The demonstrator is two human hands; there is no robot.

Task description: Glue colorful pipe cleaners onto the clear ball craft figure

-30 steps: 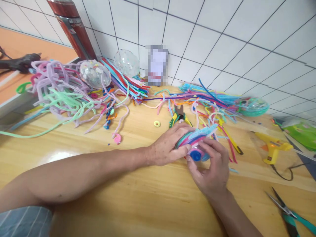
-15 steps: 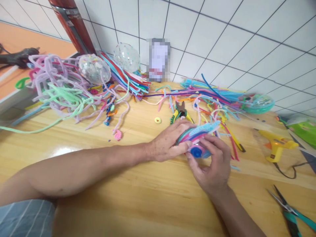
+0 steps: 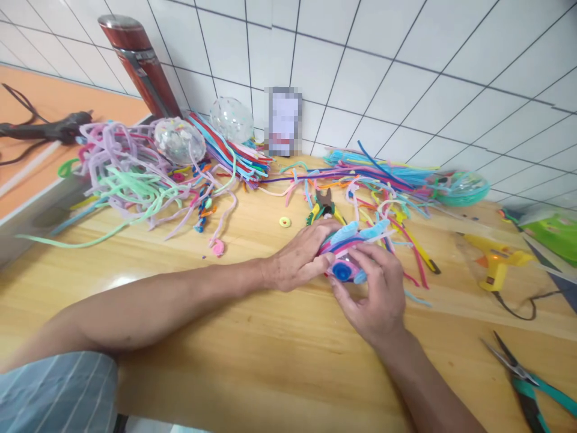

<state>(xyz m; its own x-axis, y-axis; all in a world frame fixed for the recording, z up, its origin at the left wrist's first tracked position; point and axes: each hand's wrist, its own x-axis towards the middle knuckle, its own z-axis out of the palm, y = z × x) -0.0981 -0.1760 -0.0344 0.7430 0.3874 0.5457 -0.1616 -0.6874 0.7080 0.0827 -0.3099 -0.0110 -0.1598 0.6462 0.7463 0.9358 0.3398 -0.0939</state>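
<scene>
Between my two hands is a pipe-cleaner craft (image 3: 345, 243), striped pink, blue and purple, with light blue fuzzy pieces sticking up and a round dark blue coil on its near side. My left hand (image 3: 300, 255) grips its left side, thumb near the coil. From the right, my right hand (image 3: 378, 282) pinches it with fingers over the top and thumb below the coil. Just behind the hands lie green-and-yellow pliers (image 3: 324, 204), partly covered by my left hand. A small yellow disc (image 3: 285, 222) rests left of the pliers.
Tangled purple and green pipe cleaners (image 3: 126, 174) and clear balls (image 3: 180, 140) fill the back left. A phone (image 3: 283, 120) leans on the tiled wall near a red flask (image 3: 142, 69). At right are a yellow glue gun (image 3: 496, 261) and teal-handled pliers (image 3: 523, 376).
The craft has turned slightly in my hands, so a second light blue piece shows on top. The camera view has shifted, bringing the whole flask into sight.
</scene>
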